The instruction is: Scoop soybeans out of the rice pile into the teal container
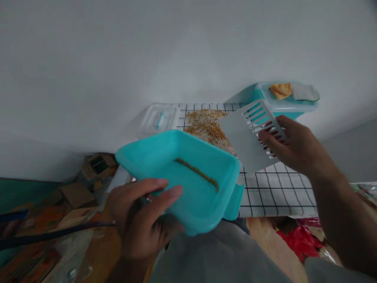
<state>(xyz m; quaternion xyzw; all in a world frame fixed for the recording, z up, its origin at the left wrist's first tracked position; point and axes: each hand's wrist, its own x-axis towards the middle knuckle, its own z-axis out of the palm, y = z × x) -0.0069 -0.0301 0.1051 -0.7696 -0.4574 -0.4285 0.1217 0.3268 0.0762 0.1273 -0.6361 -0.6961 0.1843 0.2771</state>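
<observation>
In the head view my left hand (147,212) is at the near left corner of a turquoise plastic tray (165,153). Its fingers reach over the rim, and the tray is held tilted above the table. A thin line of small greenish-brown grains (197,171) lies across the tray's floor. My right hand (288,143) grips a flat white plastic plate (241,133) by its slotted end, fingers through or against the slots. Behind the tray, a pile of yellow-brown beans (216,129), mixed with whitish grains, is spread on the table; the plate's left edge overlaps it in view.
The table has a white cover with a black grid (271,192). A clear lid (159,120) with a turquoise handle lies back left. Back right stands a turquoise box (285,108) bearing folded cloths. A turquoise piece (235,202) shows below the tray. Cardboard boxes (78,194) crowd the left.
</observation>
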